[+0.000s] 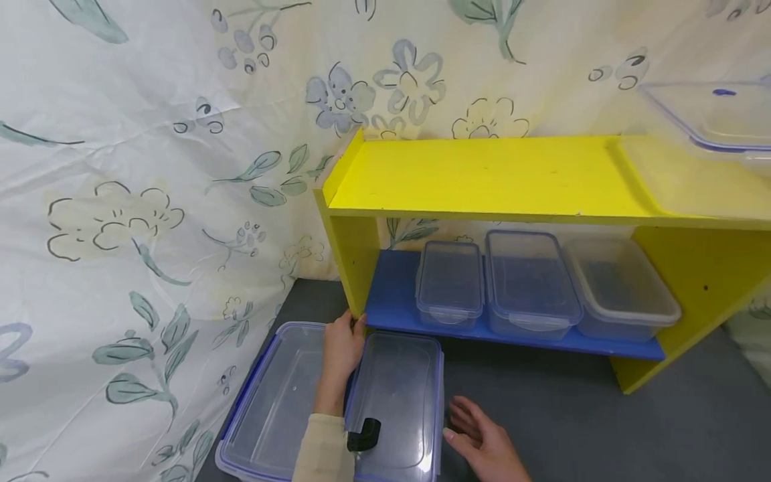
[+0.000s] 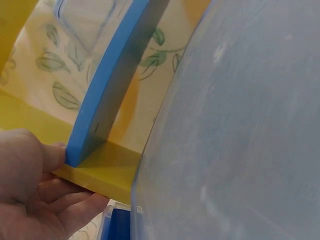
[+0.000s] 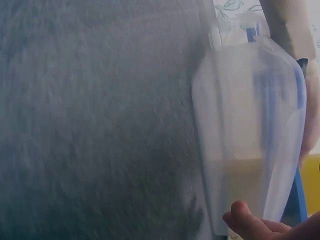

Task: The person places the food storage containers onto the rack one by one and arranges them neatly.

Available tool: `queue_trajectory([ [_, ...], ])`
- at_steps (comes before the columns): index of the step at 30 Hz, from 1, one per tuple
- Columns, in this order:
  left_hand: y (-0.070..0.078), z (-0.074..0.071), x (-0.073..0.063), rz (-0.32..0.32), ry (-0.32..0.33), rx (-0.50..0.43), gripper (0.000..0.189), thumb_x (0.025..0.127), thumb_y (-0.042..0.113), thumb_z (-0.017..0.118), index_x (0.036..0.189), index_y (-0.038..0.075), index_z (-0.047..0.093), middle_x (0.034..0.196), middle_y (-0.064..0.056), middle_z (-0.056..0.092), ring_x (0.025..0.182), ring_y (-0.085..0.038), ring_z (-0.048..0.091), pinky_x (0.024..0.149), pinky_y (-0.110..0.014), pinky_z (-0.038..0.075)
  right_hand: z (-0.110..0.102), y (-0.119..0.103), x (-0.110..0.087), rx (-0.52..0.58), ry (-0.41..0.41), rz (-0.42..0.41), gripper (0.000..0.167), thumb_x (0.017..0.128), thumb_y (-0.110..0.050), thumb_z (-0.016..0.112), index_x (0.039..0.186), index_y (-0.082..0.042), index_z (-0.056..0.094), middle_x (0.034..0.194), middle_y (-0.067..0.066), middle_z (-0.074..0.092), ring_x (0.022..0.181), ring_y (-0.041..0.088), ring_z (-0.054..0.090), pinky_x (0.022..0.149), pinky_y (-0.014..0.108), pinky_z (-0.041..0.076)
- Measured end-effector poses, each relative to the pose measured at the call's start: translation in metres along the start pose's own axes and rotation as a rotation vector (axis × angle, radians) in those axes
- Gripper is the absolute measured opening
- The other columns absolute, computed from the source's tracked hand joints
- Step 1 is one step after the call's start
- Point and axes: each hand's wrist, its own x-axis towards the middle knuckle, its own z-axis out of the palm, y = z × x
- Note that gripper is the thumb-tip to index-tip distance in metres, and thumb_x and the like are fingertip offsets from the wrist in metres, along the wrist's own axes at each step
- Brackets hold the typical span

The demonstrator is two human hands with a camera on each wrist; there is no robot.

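Observation:
A yellow shelf unit (image 1: 482, 175) with a blue lower board (image 1: 391, 288) stands at the back. My left hand (image 1: 342, 355) grips the front edge of its left side panel, thumb by the end of the blue board (image 2: 107, 85), fingers round the outer side. Below my left forearm lie two clear lidded plastic containers: a large one (image 1: 271, 395) at the left and a narrower one (image 1: 400, 375) to its right. My right hand (image 1: 484, 438) is held just right of the narrower container, holding nothing. Its fingertips (image 3: 240, 210) overlap that container's side (image 3: 240, 115) in the right wrist view.
On the blue board stand three lidded containers: a small one (image 1: 450, 284), a taller one (image 1: 530, 281) and a whitish-lidded one (image 1: 626, 284). Another clear container (image 1: 723, 120) sits on the top board at the right. A floral curtain (image 1: 150, 201) hangs behind and at the left of the dark tabletop (image 1: 542, 388).

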Motion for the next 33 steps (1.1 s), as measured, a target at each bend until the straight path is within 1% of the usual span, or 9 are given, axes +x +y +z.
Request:
queue_trajectory([
  [5,-0.001,0.000,-0.001,0.010,0.007,-0.003,0.020,0.097,0.020,0.060,0.083,0.006,0.060,0.057,-0.001,0.046,0.049,-0.014,0.041,0.049,-0.027,0.035,0.012,0.006,-0.001,0.018,-0.016,-0.035,0.076,0.091,-0.027,0.067,0.145,0.012,0.031,0.143,0.033,0.042,0.126,0.045,0.051,0.089,0.033,0.054],
  [10,-0.001,0.000,-0.002,0.022,0.024,-0.006,0.021,0.096,0.018,0.061,0.081,0.005,0.059,0.056,-0.002,0.046,0.048,-0.014,0.041,0.049,-0.028,0.035,0.026,0.014,0.001,0.044,-0.077,0.007,0.082,0.093,-0.032,0.065,0.145,0.015,0.024,0.144,0.038,0.036,0.124,0.047,0.053,0.086,0.033,0.055],
  [12,0.000,0.000,-0.002,0.022,0.025,-0.006,0.021,0.096,0.018,0.060,0.081,0.004,0.060,0.057,-0.002,0.047,0.049,-0.013,0.041,0.049,-0.027,0.035,0.031,0.017,0.000,0.050,-0.086,0.003,0.084,0.093,-0.033,0.065,0.146,0.016,0.022,0.143,0.040,0.034,0.122,0.048,0.054,0.085,0.032,0.056],
  [16,0.001,0.000,-0.002,0.026,0.027,-0.008,0.020,0.097,0.018,0.060,0.082,0.004,0.061,0.057,-0.003,0.048,0.048,-0.013,0.041,0.048,-0.027,0.034,0.042,0.017,-0.003,0.083,-0.075,0.005,0.090,0.090,-0.033,0.069,0.149,0.011,0.018,0.145,0.040,0.031,0.122,0.050,0.053,0.083,0.034,0.056],
  [19,0.001,-0.001,-0.001,0.028,0.030,-0.011,0.020,0.096,0.017,0.061,0.081,0.004,0.061,0.056,-0.003,0.048,0.047,-0.013,0.041,0.047,-0.027,0.034,0.049,0.015,-0.006,0.131,-0.076,0.012,0.094,0.088,-0.032,0.071,0.152,0.008,0.013,0.149,0.039,0.025,0.123,0.053,0.050,0.085,0.040,0.056],
  [23,0.001,-0.001,0.000,0.020,0.017,-0.018,0.020,0.097,0.018,0.060,0.082,0.004,0.061,0.056,-0.002,0.046,0.046,-0.012,0.040,0.047,-0.026,0.034,0.054,0.015,-0.010,0.204,-0.073,-0.020,0.094,0.089,-0.026,0.070,0.154,0.003,0.009,0.151,0.039,0.021,0.122,0.054,0.050,0.086,0.047,0.055],
  [25,0.001,-0.002,0.000,0.014,0.007,-0.021,0.020,0.097,0.018,0.059,0.082,0.005,0.061,0.056,-0.002,0.046,0.046,-0.012,0.040,0.046,-0.026,0.034,0.055,0.016,-0.011,0.245,-0.063,-0.028,0.094,0.089,-0.023,0.070,0.155,0.000,0.008,0.153,0.037,0.019,0.123,0.052,0.049,0.087,0.047,0.055],
  [30,0.001,-0.002,0.000,0.003,-0.003,-0.026,0.020,0.097,0.018,0.059,0.083,0.004,0.060,0.055,-0.002,0.046,0.046,-0.013,0.040,0.046,-0.026,0.034,0.057,0.015,-0.016,0.335,-0.032,-0.025,0.095,0.087,-0.019,0.071,0.155,-0.003,0.007,0.155,0.033,0.017,0.130,0.051,0.040,0.086,0.043,0.056],
  [33,0.000,-0.001,0.000,0.006,-0.002,-0.022,0.020,0.097,0.018,0.059,0.083,0.004,0.061,0.056,-0.002,0.046,0.046,-0.012,0.040,0.047,-0.026,0.034,0.055,0.016,-0.018,0.381,-0.041,0.000,0.096,0.087,-0.020,0.071,0.155,-0.005,0.007,0.153,0.035,0.020,0.128,0.046,0.045,0.085,0.043,0.056],
])
